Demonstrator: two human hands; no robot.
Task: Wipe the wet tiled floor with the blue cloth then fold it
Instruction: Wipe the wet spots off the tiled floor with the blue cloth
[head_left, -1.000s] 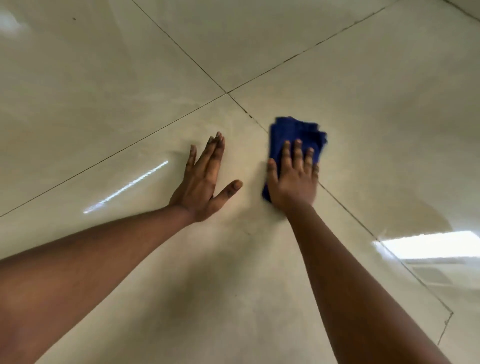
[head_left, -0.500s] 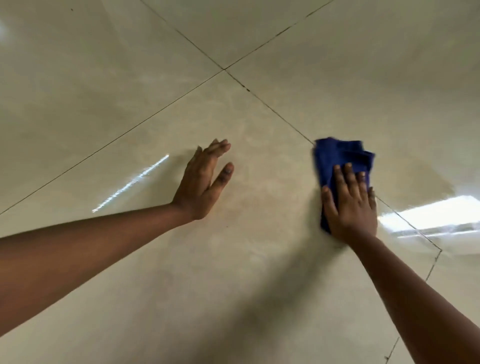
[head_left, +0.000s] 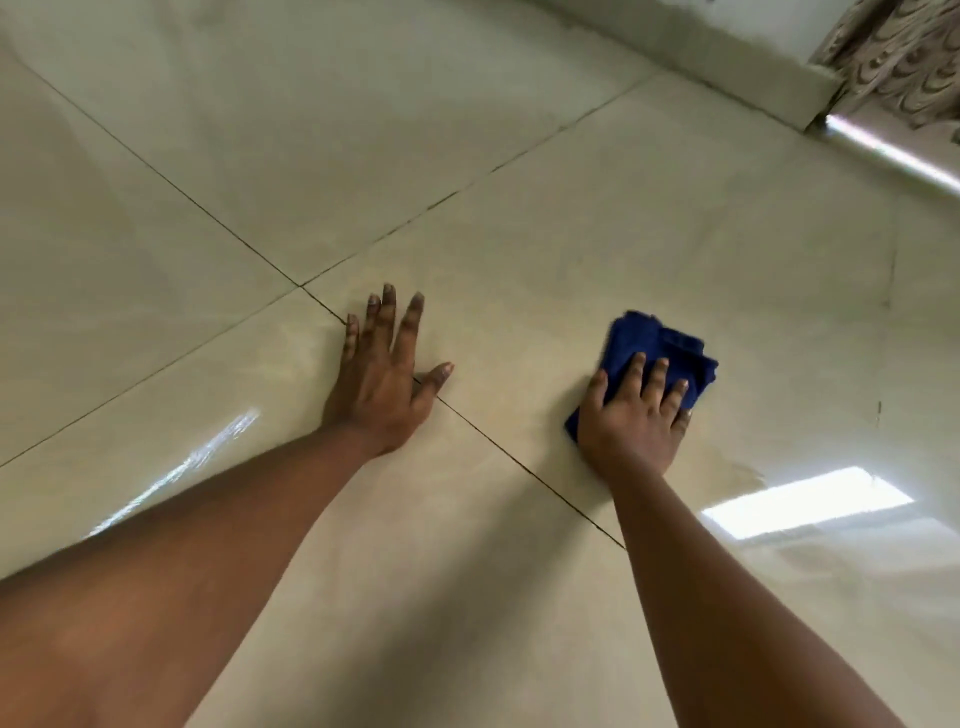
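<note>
Wiping is the step in hand: the right hand (head_left: 631, 415) presses the blue cloth (head_left: 657, 358) flat against the tiled floor (head_left: 519, 156), on the tile to the right of the dark grout line (head_left: 519, 462) that runs between the two hands. The cloth lies bunched in several layers, its far half showing beyond the fingertips, its near half hidden under the palm.

To wipe well, keep the palm and all four fingers (head_left: 657, 376) loaded evenly so that the whole pad of cloth bears on the tile. Work in overlapping passes toward the glossy, wet-looking patch (head_left: 737, 473) just right of the wrist. Turn the cloth to a drier face once it appears saturated. Folding is not yet begun.

Grip, right hand: fingers extended and slightly spread on top of the cloth, thumb along its left edge. It bears down on the cloth and does not pinch it.

Grip, left hand (head_left: 382, 379): released, fingers straight, thumb splayed, palm flat on the bare tile across the grout line. It holds nothing and appears to serve as a brace. A wet tile may be slippery, so keep weight on this hand steady.
</note>
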